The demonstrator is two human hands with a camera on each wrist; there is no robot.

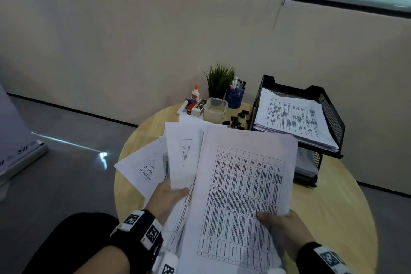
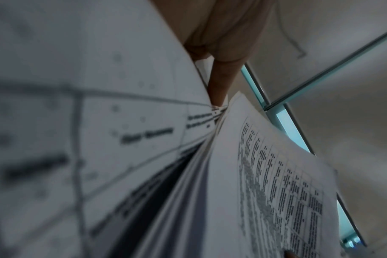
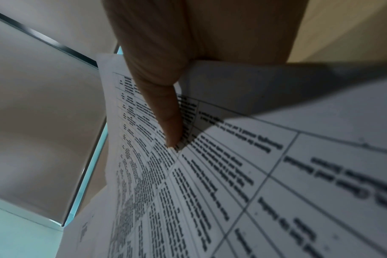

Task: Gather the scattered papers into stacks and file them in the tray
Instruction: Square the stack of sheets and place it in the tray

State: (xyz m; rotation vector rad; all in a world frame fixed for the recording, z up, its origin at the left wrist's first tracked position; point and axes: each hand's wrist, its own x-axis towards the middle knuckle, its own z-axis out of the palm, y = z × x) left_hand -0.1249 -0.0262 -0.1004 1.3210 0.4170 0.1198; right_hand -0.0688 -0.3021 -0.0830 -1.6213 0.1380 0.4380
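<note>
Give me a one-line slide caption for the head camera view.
Both hands, left and right, hold fanned papers above a round table, beside a black tray already holding sheets.

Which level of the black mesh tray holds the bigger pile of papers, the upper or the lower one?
The upper level: its thick pile of printed papers overhangs the front edge. The lower level shows only a thinner pile, mostly hidden beneath.

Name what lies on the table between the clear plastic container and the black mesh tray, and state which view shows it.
A loose cluster of black binder clips lies on the table between the clear container and the tray. Only the head view shows it.
</note>
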